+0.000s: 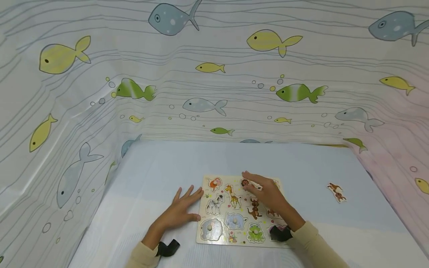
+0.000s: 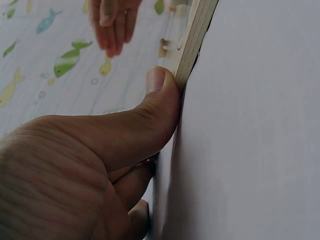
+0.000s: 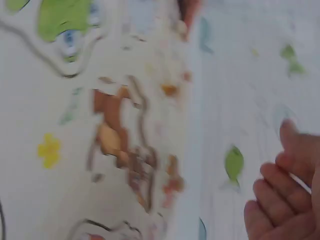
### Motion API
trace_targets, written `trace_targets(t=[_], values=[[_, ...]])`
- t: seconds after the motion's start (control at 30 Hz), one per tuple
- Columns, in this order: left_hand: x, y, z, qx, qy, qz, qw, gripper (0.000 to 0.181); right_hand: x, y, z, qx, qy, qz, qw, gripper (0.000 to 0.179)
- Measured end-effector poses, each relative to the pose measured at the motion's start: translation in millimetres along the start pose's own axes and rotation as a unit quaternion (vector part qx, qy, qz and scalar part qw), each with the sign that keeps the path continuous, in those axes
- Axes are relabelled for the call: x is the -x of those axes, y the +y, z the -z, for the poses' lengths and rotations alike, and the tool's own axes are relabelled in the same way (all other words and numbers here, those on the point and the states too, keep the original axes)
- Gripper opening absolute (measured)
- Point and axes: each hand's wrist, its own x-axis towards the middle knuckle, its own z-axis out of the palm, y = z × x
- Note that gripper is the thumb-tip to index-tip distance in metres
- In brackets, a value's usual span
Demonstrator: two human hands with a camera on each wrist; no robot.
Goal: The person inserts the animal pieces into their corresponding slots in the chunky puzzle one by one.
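Note:
A wooden animal puzzle board (image 1: 242,238) lies flat on the table, with pieces such as a giraffe (image 1: 232,196), a zebra (image 1: 214,204) and a frog (image 1: 256,233) in it. At its left edge, my left hand (image 1: 179,212) rests with fingers spread. In the left wrist view, that thumb (image 2: 160,95) presses against the board's side (image 2: 197,40). Over the upper right part of the board hovers my right hand (image 1: 268,191), fingers extended and holding nothing; it hides some pictures beneath. The right wrist view is blurred but shows the right hand (image 3: 287,200) apart from the board.
A loose brown-and-white puzzle piece (image 1: 336,192) lies on the table to the right of the board. The pale cloth-covered table (image 1: 161,163) meets fish-patterned curtains (image 1: 214,85) at the back and sides. Black camera mounts (image 1: 168,248) sit on both wrists.

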Motion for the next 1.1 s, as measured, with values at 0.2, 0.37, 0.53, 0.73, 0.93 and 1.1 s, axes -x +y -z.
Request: trace_targets(t=[0.2,0.37,0.53,0.73,0.93,1.1], values=[[0.2,0.8,-0.2,-0.009,-0.003,0.012,0.9999,0.092,19.2,-4.8,41.9,-0.093,0.251,-0.277,0.9228,0.045],[-0.7,1.8,1.3,-0.009,-0.002,0.016,0.9998,0.092,32.8,5.1,68.8,-0.160,0.450,-0.381,0.7917,0.053],[-1.9,2.0,5.3,-0.014,-0.007,0.022,0.9996,0.093,46.6,29.4,80.8,-0.189,0.554,-0.405,0.7026,0.057],[-1.8,2.6,11.4,-0.013,0.004,0.035,0.9993,0.092,56.5,70.1,73.0,-0.088,0.585,-0.463,0.6600,0.060],[-7.4,6.3,5.0,-0.002,-0.006,0.036,0.9993,0.092,62.5,89.5,71.0,-0.036,0.610,-0.499,0.6143,0.060],[-10.3,9.0,-5.7,0.009,0.000,0.043,0.9990,0.092,59.7,94.6,79.5,0.003,0.581,-0.529,0.6180,0.057]])
